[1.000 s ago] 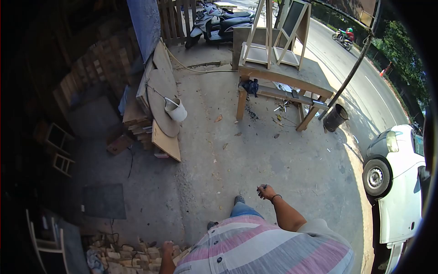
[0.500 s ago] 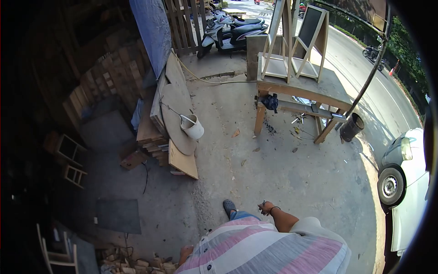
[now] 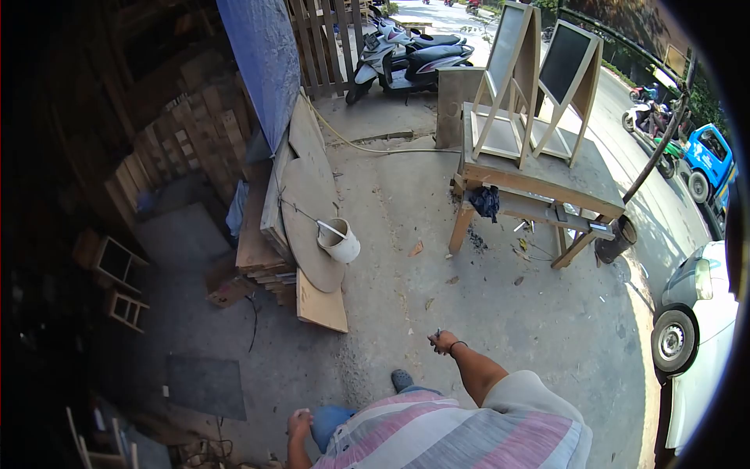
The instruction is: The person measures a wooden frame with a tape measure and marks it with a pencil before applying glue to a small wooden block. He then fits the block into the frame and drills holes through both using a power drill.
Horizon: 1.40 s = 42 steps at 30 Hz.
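My right hand (image 3: 443, 341) is stretched out ahead of my body over the concrete floor (image 3: 391, 313). Its fingers are closed around a small dark thing, too small to name. A dark band circles that wrist. Lower and to the left, my left hand (image 3: 299, 423) hangs beside my leg, fingers loosely curled in, with nothing visible in them. Neither hand touches any furniture or boards. One foot in a dark clog (image 3: 401, 381) shows in front of my striped shirt.
Leaning boards (image 3: 312, 227) and a white bucket (image 3: 339, 241) stand left of centre. A wooden table (image 3: 539, 184) holds A-frame chalkboards (image 3: 566, 62). Scooters (image 3: 410, 62) are parked behind. A rusty bin (image 3: 617, 238) and a white car (image 3: 695, 336) are on the right.
My right hand has moved forward and slightly left. My left hand has swung out into fuller view. The table and bucket appear lower and further right; a blue vehicle has appeared on the road.
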{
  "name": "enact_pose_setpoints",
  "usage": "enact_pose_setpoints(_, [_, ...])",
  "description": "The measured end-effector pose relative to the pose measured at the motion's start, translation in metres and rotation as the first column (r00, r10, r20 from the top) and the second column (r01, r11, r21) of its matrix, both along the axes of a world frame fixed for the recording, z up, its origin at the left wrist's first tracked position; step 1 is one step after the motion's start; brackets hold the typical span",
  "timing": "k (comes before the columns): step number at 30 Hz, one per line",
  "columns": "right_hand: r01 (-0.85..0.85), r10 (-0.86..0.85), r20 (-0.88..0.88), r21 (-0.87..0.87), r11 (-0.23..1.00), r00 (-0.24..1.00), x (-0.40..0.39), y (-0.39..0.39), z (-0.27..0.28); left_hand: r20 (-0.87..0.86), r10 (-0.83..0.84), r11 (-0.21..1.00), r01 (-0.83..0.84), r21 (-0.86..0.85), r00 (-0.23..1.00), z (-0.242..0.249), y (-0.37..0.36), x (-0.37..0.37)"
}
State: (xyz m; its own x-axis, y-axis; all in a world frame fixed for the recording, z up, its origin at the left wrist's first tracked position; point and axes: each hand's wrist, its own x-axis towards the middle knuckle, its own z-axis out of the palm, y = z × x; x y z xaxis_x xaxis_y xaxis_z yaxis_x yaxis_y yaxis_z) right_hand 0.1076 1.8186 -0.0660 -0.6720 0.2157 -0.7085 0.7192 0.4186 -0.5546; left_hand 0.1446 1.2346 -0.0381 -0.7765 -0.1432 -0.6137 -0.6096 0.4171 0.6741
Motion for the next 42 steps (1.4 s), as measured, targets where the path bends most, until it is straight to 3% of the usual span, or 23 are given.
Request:
enact_pose_setpoints(5, [-0.083, 0.084, 0.134, -0.010, 0.996, 0.987, -0.019, -0.056, -0.012, 0.035, 0.017, 0.995, -0.020, 0.098, 0.999, -0.018, -0.038, -0.010])
enact_pose_setpoints(7, [-0.086, 0.089, 0.145, -0.029, 0.996, 0.985, -0.032, -0.089, -0.012, 0.183, -0.056, 0.998, 0.056, 0.006, 0.982, -0.027, -0.073, -0.011])
enact_pose_setpoints(8, [-0.093, 0.099, 0.148, -0.050, 0.994, 0.984, -0.043, -0.109, -0.012, 0.178, -0.061, 0.998, 0.060, 0.010, 0.982, -0.036, -0.095, -0.016])
enact_pose_setpoints(10, [-0.109, 0.114, 0.163, -0.045, 0.993, 0.980, -0.070, -0.151, -0.011, 0.225, -0.291, 0.935, 0.327, -0.140, 0.930, -0.052, -0.153, -0.017])
enact_pose_setpoints(11, [-0.128, 0.132, 0.183, -0.036, 0.991, 0.974, -0.083, -0.171, -0.009, 0.226, -0.293, 0.934, 0.329, -0.140, 0.929, -0.099, -0.191, 0.014])
enact_pose_setpoints(12, [-0.125, 0.128, 0.194, -0.028, 0.992, 0.973, -0.096, -0.193, -0.004, 0.163, -0.120, 0.992, 0.115, 0.042, 0.979, -0.121, -0.219, 0.010])
enact_pose_setpoints(13, [-0.134, 0.136, 0.205, -0.024, 0.991, 0.969, -0.109, -0.218, 0.000, 0.139, 0.073, 0.967, -0.105, 0.234, 0.988, -0.124, -0.252, 0.002])
enact_pose_setpoints(15, [-0.211, 0.214, 0.144, -0.037, 0.977, 0.966, -0.147, -0.266, 0.009, 0.181, 0.145, 0.954, -0.186, 0.234, 0.973, -0.121, -0.272, -0.003])
enact_pose_setpoints(17, [-0.308, 0.308, 0.055, -0.004, 0.951, 0.950, -0.190, -0.314, 0.021, 0.237, 0.257, 0.934, -0.304, 0.187, 0.937, -0.092, -0.311, -0.023])
enact_pose_setpoints(19, [-0.301, 0.300, -0.035, -0.015, 0.954, 0.953, -0.225, -0.360, 0.031, 0.286, 0.372, 0.898, -0.420, 0.131, 0.883, -0.049, -0.363, -0.044])
enact_pose_setpoints(23, [-0.341, 0.336, -0.187, 0.007, 0.940, 0.923, -0.273, -0.435, 0.055, 0.195, 0.470, 0.864, -0.494, 0.099, 0.861, -0.068, -0.411, -0.065])
enact_pose_setpoints(24, [-0.374, 0.363, -0.230, -0.005, 0.927, 0.903, -0.286, -0.444, 0.032, 0.201, 0.495, 0.849, -0.520, 0.094, 0.845, -0.070, -0.415, -0.068])
enact_pose_setpoints(27, [-0.468, 0.467, -0.079, 0.014, 0.884, 0.881, -0.315, -0.472, 0.038, 0.174, 0.525, 0.839, -0.541, 0.061, 0.833, -0.060, -0.415, -0.077])
enact_pose_setpoints(28, [-0.538, 0.540, -0.056, 0.039, 0.842, 0.840, -0.325, -0.474, 0.013, 0.120, 0.580, 0.805, -0.590, 0.066, 0.805, -0.062, -0.413, -0.077])
enact_pose_setpoints(29, [-0.521, 0.520, 0.023, 0.035, 0.853, 0.854, -0.332, -0.479, 0.001, 0.107, 0.561, 0.823, -0.567, 0.043, 0.821, -0.085, -0.422, -0.073])
enact_pose_setpoints(31, [-0.471, 0.473, 0.115, -0.052, 0.881, 0.873, -0.349, -0.487, -0.023, 0.045, 0.531, 0.847, -0.530, -0.040, 0.846, -0.078, -0.428, -0.070])
enact_pose_setpoints(32, [-0.548, 0.539, 0.166, 0.005, 0.837, 0.826, -0.360, -0.498, -0.030, 0.049, 0.479, 0.875, -0.472, -0.109, 0.876, -0.088, -0.436, -0.066])
enact_pose_setpoints(33, [-0.500, 0.493, 0.132, 0.026, 0.865, 0.860, -0.365, -0.502, -0.066, 0.074, 0.552, 0.833, -0.545, -0.101, 0.830, -0.095, -0.440, -0.061])
enact_pose_setpoints(35, [-0.714, 0.710, 0.075, 0.036, 0.700, 0.700, -0.430, -0.565, -0.091, 0.099, 0.673, 0.739, -0.667, -0.095, 0.732, -0.097, -0.458, -0.057])
enact_pose_setpoints(38, [-0.949, 0.956, -0.098, 0.126, 0.288, 0.277, -0.530, -0.646, -0.104, 0.200, 0.749, 0.663, -0.720, -0.207, 0.632, -0.094, -0.473, -0.071])
enact_pose_setpoints(42, [-0.935, 0.917, -0.273, 0.285, -0.213, -0.292, -0.623, -0.751, -0.120, 0.286, 0.869, 0.451, -0.884, -0.124, 0.403, -0.106, -0.508, -0.097])
